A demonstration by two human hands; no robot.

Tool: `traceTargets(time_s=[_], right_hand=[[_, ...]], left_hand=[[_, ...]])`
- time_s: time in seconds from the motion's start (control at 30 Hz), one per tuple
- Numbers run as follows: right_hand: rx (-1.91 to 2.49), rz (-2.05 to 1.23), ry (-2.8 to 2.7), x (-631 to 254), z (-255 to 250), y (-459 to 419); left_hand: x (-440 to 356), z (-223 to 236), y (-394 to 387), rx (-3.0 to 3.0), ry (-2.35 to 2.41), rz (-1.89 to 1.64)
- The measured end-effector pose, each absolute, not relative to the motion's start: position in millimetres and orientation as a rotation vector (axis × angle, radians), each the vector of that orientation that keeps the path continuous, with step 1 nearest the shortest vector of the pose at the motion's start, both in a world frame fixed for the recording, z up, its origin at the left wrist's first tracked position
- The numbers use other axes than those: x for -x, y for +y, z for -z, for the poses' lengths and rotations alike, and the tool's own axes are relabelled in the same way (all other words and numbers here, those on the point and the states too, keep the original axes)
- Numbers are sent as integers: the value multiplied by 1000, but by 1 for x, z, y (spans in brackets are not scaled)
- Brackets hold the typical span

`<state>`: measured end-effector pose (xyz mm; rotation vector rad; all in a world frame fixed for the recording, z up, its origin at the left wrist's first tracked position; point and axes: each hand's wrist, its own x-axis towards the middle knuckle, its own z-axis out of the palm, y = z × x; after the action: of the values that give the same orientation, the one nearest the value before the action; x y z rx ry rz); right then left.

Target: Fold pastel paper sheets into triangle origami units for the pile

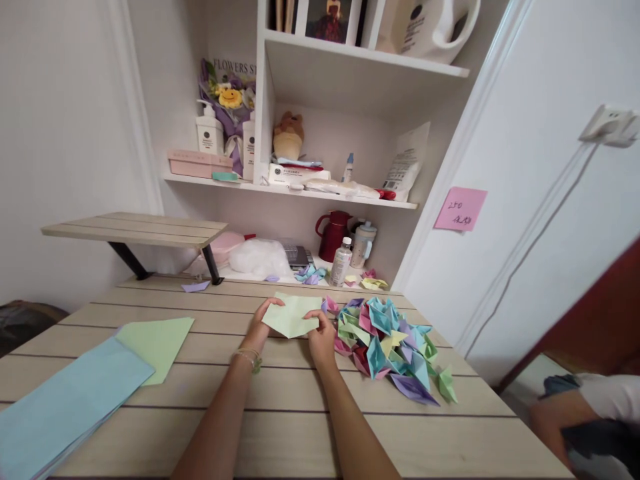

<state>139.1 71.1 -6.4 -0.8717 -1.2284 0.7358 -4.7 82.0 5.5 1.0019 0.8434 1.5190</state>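
Observation:
A pale green sheet of paper, creased along its middle, is held up just above the slatted table. My left hand pinches its left edge, thumb on top, with a thin bracelet at the wrist. At the right edge my right hand grips the same sheet between thumb and fingers. Close by on the right lies a heap of folded paper boats in blue, green, pink, purple and yellow.
Blue paper sheets and a green sheet lie at the left. A small raised shelf stands at the back left. Behind the table are a clear bottle, a red jug and a plastic bag. A person's arm shows at far right.

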Motion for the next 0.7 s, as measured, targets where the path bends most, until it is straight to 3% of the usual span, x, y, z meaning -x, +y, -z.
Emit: traceTargets(time_s=[0.43, 0.7], right_hand=[[936, -827, -1021, -138, 11, 83], [874, -892, -1007, -134, 10, 77]], left_hand=[[6, -10, 83, -912, 843, -1500], [4, -7, 87, -816, 948, -1733]])
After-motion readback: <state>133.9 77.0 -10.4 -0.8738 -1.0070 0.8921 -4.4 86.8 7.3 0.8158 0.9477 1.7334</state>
